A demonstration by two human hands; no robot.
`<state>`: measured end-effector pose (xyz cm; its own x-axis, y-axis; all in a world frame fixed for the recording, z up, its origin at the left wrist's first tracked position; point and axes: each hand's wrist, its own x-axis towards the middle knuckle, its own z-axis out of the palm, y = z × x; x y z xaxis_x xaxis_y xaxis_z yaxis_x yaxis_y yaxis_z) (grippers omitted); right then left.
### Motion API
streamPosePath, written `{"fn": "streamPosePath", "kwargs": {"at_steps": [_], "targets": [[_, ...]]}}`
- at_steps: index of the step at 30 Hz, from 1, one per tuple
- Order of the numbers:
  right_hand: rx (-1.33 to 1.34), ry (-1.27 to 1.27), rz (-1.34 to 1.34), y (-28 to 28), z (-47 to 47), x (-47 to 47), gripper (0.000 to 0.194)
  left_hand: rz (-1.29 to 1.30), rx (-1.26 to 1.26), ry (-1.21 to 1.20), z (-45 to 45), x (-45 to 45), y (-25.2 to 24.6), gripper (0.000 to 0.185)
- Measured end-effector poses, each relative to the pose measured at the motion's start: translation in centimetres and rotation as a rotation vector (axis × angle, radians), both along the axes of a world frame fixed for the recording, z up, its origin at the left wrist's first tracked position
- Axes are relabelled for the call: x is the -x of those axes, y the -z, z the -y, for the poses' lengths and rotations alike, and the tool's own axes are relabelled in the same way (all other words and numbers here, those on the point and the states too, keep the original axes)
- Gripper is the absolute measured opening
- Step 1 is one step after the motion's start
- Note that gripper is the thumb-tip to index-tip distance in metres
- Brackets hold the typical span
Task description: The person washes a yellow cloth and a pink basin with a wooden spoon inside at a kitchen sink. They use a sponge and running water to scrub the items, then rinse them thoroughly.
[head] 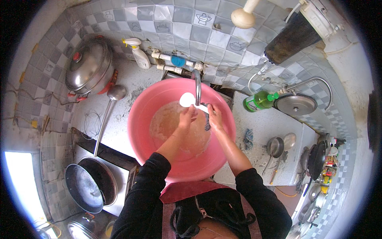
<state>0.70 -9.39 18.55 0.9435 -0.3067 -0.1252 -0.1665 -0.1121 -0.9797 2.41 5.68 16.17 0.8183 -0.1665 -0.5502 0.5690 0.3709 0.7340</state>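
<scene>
A large pink plastic basin [143, 146] holds cloudy brownish water under a curved metal faucet [198, 86]. Above the water is a white ladle or large spoon [187, 99], its rounded end beneath the faucet. My right hand [215, 117] is closed around its handle, with a dark grey cloth or scrubber [207, 123] hanging beside the fingers. My left hand [188, 116] is just below the rounded end, fingers partly curled; whether it touches the ladle cannot be told. Both forearms reach over the basin's near rim.
Left of the basin lie a long metal ladle [117, 93], a lidded steel pot [89, 67] and a spray bottle [139, 55]. Woks [84, 188] stand lower left. On the right are a green bottle [259, 101], a blue scrubber [248, 139] and a small saucepan [275, 147].
</scene>
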Motion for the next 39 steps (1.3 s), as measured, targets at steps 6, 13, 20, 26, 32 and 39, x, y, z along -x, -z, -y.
{"fn": "streamPosePath", "kwargs": {"at_steps": [6, 13, 20, 26, 32, 39], "targets": [[-0.089, -0.282, -0.070, 0.5, -0.1, 1.7, 0.028, 0.003, 0.457, -0.097, -0.9, -1.8, -0.6, 0.029], [-0.179, -0.416, -0.024, -0.9, -1.1, 1.9, 0.036, 0.183, 0.378, -0.033, -1.8, -1.3, 1.2, 0.019], [-0.025, -0.180, -0.210, 0.3, -1.1, 1.8, 0.031, -0.035, 0.195, -0.010, -1.1, -0.4, -1.1, 0.016], [0.563, -0.224, 0.263, -1.5, -4.3, 1.5, 0.027, 0.051, -0.390, 0.257, -2.6, -0.2, 0.6, 0.032], [0.455, -0.298, -0.097, 2.2, -2.1, -4.7, 0.025, -0.024, -0.426, 0.514, -0.8, 2.9, -0.9, 0.052], [0.155, -0.247, -0.102, 3.6, -0.9, -7.2, 0.022, -0.270, -0.222, 0.375, -4.1, 1.5, -1.2, 0.052]]}}
